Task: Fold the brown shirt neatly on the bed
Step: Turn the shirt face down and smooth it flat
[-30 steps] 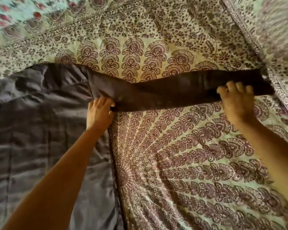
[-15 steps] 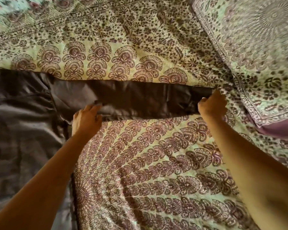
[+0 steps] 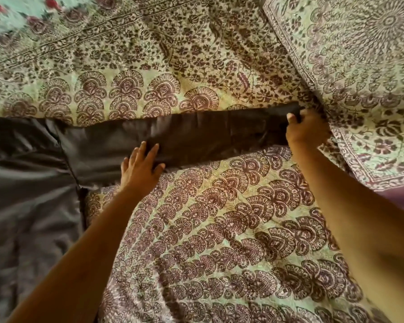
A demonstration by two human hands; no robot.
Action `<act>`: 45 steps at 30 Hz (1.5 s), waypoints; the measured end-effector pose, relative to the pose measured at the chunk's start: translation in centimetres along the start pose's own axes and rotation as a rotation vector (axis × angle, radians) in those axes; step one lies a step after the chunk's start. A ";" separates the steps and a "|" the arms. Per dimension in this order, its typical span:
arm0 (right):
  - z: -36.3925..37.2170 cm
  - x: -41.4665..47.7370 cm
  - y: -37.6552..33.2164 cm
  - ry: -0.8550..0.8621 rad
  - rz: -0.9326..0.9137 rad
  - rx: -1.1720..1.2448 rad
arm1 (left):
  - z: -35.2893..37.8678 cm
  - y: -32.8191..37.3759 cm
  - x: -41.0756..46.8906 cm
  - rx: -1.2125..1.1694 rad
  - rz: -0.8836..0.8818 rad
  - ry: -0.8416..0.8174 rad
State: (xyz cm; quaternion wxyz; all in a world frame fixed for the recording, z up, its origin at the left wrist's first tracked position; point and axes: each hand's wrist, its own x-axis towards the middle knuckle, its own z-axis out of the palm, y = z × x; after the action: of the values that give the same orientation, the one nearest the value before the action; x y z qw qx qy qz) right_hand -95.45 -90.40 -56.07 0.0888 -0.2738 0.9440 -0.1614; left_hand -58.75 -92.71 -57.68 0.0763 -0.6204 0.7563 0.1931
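View from above, looking down at a bed covered by a pale green bedspread point(image 3: 219, 229) printed with maroon fan and flower shapes. The brown shirt point(image 3: 26, 187) lies on the left side of the bed, its body spread out and wrinkled and running off the left and bottom edges of the picture. One long sleeve point(image 3: 208, 134) stretches from the shirt's shoulder seam straight across the bedspread to the right, lying flat as a dark band.

The left hand point(image 3: 141, 167) rests on the sleeve a short way from the shoulder seam, palm down, fingers straight and spread, pressing the cloth onto the bed. Half a second ago those fingers were curled around the lower edge of the sleeve; now they have opened out and hold nothing.

The right hand point(image 3: 307, 130) grips the far end of the sleeve, fingers curled round it and the thumb laid on top of the cloth. It sits just beside the lower corner of a pillow point(image 3: 359, 66) in a matching print, at the upper right. A second ago this hand held the sleeve end lifted, with the band sagging and twisted between the two hands; now the sleeve is pulled straight and lies against the bedspread.

At the top left corner a strip of flowered cloth point(image 3: 7, 12), teal with red blooms, shows, blurred. Both bare forearms reach in from the bottom edge.
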 end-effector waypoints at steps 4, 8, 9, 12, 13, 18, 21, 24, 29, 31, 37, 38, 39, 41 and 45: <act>0.5 -2.8 -0.9 0.043 -0.062 -0.116 | 0.3 -0.5 -0.2 -0.036 0.031 -0.055; 2.9 -8.5 -4.1 -0.030 -0.519 -0.054 | -1.5 -2.4 -0.3 -0.163 0.024 0.122; 3.8 -10.3 -5.5 -0.080 -0.634 -0.040 | -2.1 -3.4 -0.3 -0.177 -0.023 0.176; 6.3 -15.9 -10.1 -0.268 -0.910 0.002 | -3.6 -7.4 -0.2 -0.183 -0.179 0.295; 7.0 -17.7 -11.8 -0.315 -0.996 0.009 | -4.0 -9.0 -0.1 -0.172 -0.224 0.322; 10.1 -23.8 -19.0 -0.434 -1.198 0.001 | -5.8 -15.9 0.8 -0.082 -0.323 0.325; 12.2 -25.1 -22.9 -0.456 -1.187 -0.027 | -6.4 -19.4 2.7 -0.034 -0.329 0.258; 13.8 -26.4 -26.7 -0.412 -1.304 -0.068 | -7.0 -22.4 5.5 -0.012 -0.285 0.177; 17.1 -30.1 -29.9 -0.398 -1.568 -0.182 | -5.4 -25.4 7.2 -0.027 -0.295 0.127; 18.7 -29.8 -29.4 -0.437 -1.473 -0.222 | -4.6 -25.7 7.3 -0.031 -0.307 0.204; 18.8 -25.6 -26.7 -0.308 -1.161 -0.261 | -4.2 -25.4 7.5 -0.044 -0.331 0.255; 18.6 -24.7 -26.2 -0.291 -1.109 -0.267 | -4.3 -25.4 7.5 -0.044 -0.328 0.242; 18.2 -23.7 -25.5 -0.276 -1.039 -0.272 | -4.4 -25.3 7.5 -0.045 -0.331 0.227; 17.3 -21.7 -23.9 -0.234 -0.847 -0.276 | -4.7 -25.1 7.6 -0.048 -0.362 0.194; 16.1 -21.5 -22.7 -0.155 -0.776 -0.234 | -5.2 -22.5 7.5 -0.034 -0.369 0.292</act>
State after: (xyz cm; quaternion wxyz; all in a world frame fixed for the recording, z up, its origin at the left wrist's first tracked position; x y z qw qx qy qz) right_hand -62.28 -100.90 -61.34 0.0605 -0.6289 0.7733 -0.0532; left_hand -37.94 -105.00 -60.04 -0.0103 -0.7708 0.6295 0.0970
